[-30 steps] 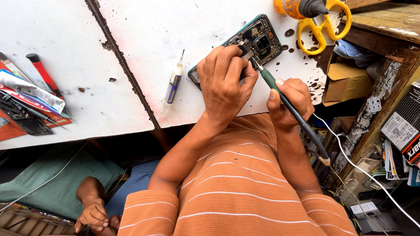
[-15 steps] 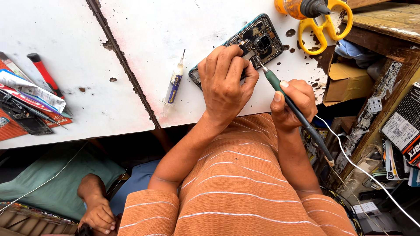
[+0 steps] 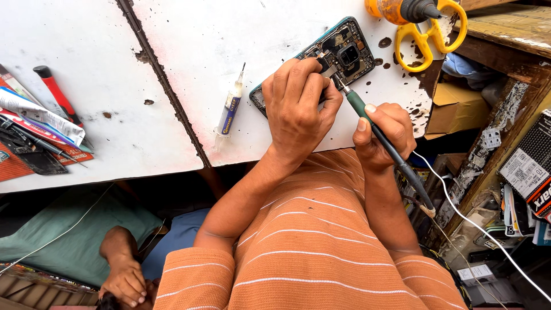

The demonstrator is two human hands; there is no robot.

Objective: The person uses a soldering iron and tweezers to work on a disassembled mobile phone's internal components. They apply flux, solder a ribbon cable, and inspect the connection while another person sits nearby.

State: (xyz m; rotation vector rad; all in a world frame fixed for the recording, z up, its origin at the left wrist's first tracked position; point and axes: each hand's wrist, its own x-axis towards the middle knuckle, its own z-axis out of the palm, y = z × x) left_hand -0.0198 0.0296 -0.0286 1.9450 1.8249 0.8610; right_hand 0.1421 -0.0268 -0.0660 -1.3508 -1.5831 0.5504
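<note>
An opened phone (image 3: 350,49) with its back off lies on the white table (image 3: 189,51), circuit board showing. My left hand (image 3: 298,109) rests over the phone's lower half, fingers pinched on a small silver tool (image 3: 328,71) like tweezers, at the board. My right hand (image 3: 385,133) grips a green-handled soldering iron (image 3: 367,117) like a pen. Its tip touches the board just beside the silver tool. The iron's cord (image 3: 476,224) trails down to the right.
A flux syringe (image 3: 229,109) lies left of the phone. Yellow scissors (image 3: 427,28) and an orange bottle (image 3: 393,10) sit at the top right. A red-handled tool (image 3: 54,95) and papers (image 3: 40,117) lie far left. Another person's hand (image 3: 123,278) is below the table.
My hands stay on the phone almost unmoved; the iron's tip stays at the board. The other person's hand below the table has shifted slightly lower.
</note>
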